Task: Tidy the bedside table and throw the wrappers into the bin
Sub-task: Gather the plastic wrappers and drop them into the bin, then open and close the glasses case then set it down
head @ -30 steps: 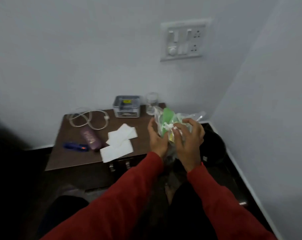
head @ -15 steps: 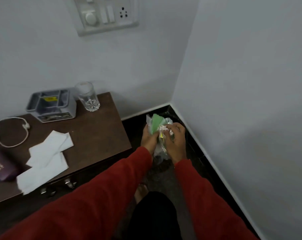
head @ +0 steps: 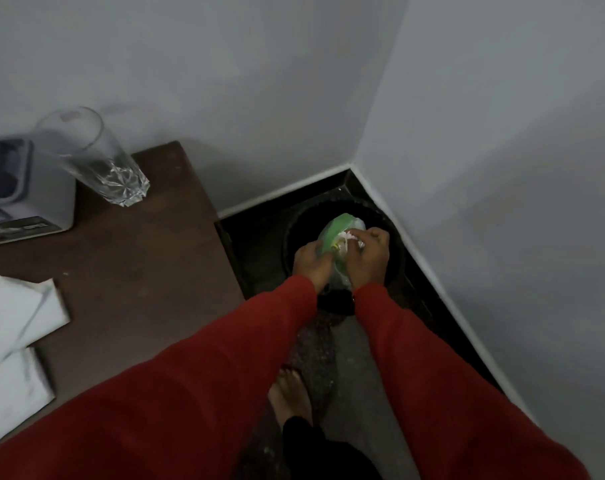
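A: Where do we have the wrappers [head: 341, 233] now?

B: We hold them bunched over the bin [head: 396, 237], which stands on the floor in the corner of the walls, just beside the right edge of the table [head: 148, 271]. The left hand [head: 311, 261] is closed on the near left side of the bunch, and the right hand [head: 368, 258] is clamped on its top and right side.

A: How will this bunch handle, in our opinion?

B: It looks light, soft and crinkly, some clear film with a green piece inside. We think it can spring open and slip, so we should keep it pressed from both sides and let go only low inside the bin.

A: And on the table?

B: The glass [head: 96, 157] and a box [head: 20, 192] stand near the back edge, the napkins [head: 17, 327] lie at the front left. The glass is fragile; we should take it by the body
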`<state>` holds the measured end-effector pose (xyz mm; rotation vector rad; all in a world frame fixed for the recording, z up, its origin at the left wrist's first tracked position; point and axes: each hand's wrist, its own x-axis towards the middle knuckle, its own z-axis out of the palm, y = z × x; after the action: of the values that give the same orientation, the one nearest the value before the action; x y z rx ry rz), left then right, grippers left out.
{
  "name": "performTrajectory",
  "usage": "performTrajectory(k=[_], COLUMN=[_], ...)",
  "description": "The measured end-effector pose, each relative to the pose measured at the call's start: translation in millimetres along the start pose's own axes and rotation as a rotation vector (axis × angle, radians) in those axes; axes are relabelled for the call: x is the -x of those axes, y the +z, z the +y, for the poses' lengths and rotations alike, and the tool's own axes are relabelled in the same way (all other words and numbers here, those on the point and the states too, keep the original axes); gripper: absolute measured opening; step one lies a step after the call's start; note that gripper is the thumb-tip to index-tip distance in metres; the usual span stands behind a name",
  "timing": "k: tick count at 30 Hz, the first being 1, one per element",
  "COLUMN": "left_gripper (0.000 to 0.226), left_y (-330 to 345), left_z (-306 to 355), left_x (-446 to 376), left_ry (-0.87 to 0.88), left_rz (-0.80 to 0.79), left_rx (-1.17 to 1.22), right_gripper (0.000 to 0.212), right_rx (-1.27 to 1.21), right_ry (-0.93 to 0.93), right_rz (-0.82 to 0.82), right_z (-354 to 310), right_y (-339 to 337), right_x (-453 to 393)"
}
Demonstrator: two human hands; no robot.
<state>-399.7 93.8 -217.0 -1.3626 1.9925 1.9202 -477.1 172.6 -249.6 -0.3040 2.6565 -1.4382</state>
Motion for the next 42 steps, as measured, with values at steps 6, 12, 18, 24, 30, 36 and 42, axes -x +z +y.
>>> performTrajectory(k=[6, 12, 18, 24, 30, 36, 42], left_gripper=[0.038, 0.047, 0.034, 0.026, 0.014, 0.015, 0.017], left_y=[5, -1, -36, -82, -123, -173, -219], left_z=[-17, -1, 16, 32, 41, 54, 41], left_x=[-6, 31, 75, 131, 195, 263, 311], left_ry=[-0.098, -0.054, 0.046, 0.157, 0.270, 0.402, 0.424], left_rz=[0.168, 0.127, 0.066, 0.146, 0.269, 0.430, 0.545], left_rx=[0.063, 0.135, 0.161, 0.241, 0.267, 0.262, 0.326], right_gripper=[0.039, 0.063, 0.071, 0.014, 0.011, 0.015, 0.014], right_rx=[0.346, 0.653, 0.700, 0.578, 0.430, 0.332, 0.248], right_ry=[0.070, 0.185, 0.129, -0.151, -0.368, -0.592, -0.775], right_rz=[-0.344, -0.713, -0.563, -0.257, -0.232, -0.332, -0.484], right_z=[27, 43, 3, -55, -115, -189, -259], right_y=[22, 19, -8, -46, -83, -101, -87], right_x=[-13, -19, -11, 14, 63, 108, 168])
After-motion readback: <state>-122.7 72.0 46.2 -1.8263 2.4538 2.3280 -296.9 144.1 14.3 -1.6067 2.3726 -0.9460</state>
